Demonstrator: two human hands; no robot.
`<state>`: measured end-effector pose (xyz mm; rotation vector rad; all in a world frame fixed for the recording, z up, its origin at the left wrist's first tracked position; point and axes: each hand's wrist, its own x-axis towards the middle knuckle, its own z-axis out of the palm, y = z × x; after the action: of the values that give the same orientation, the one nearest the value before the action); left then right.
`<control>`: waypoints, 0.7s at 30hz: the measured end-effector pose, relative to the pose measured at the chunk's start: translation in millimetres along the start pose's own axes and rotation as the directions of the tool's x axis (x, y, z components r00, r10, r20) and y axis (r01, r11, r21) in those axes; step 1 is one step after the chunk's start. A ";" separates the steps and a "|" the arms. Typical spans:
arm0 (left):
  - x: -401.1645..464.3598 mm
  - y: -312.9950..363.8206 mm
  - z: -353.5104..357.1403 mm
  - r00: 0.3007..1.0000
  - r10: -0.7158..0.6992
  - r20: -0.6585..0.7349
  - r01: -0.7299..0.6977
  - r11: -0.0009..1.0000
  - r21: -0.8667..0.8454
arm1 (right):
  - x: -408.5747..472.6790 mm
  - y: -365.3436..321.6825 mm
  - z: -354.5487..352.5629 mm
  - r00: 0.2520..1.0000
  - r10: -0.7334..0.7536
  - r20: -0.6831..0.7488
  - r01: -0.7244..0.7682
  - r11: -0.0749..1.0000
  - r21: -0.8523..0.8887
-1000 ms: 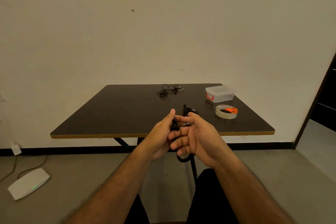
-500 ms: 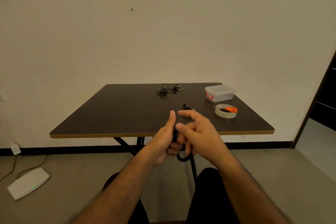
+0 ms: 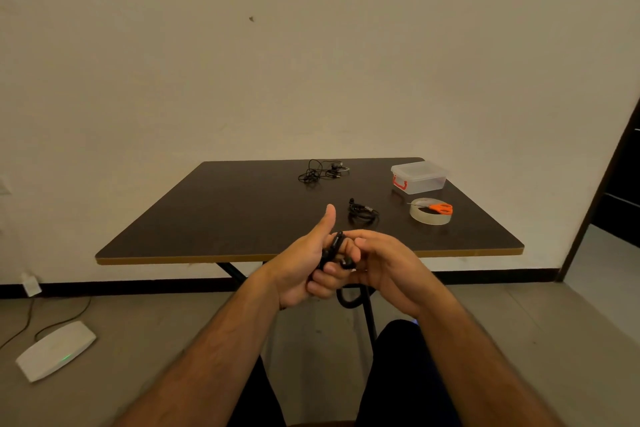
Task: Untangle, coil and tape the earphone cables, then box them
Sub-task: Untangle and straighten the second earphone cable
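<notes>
Black earphone cable (image 3: 335, 248), being coiled, sits pinched between my left hand (image 3: 304, 270) and right hand (image 3: 384, 267) just off the table (image 3: 242, 218) near edge; fingers curled tight, left thumb up. Loop dangling below could slip, unwinding the coil.

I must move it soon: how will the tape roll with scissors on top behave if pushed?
The tape roll lies flat on the table, so it would likely slide, not roll. The scissors rest loose on it and may slip off.
</notes>
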<state>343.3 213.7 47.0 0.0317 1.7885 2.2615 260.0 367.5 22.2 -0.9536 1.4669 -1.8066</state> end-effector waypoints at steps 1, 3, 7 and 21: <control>-0.9 0.4 -1.8 1.000 -0.010 0.008 0.010 1.000 0.006 | 1.2 1.9 -0.3 1.000 0.002 0.012 -0.002 1.000 0.006; -1.7 1.7 -4.1 1.000 -0.024 0.019 0.023 0.999 0.024 | 3.0 5.2 -1.1 0.999 0.003 0.032 -0.003 1.000 0.024; -2.4 6.9 -3.5 0.999 -0.029 -0.019 0.030 0.997 0.068 | 7.2 12.4 0.3 0.999 -0.012 0.032 0.009 0.995 0.103; 6.5 12.6 -3.5 0.902 0.161 -0.401 -0.061 0.966 0.250 | 12.6 18.1 12.3 0.984 -0.063 -0.168 0.091 0.982 0.164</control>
<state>334.1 209.1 57.3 -0.3429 2.3186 2.2473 263.7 347.0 7.9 -0.8037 1.3589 -2.0723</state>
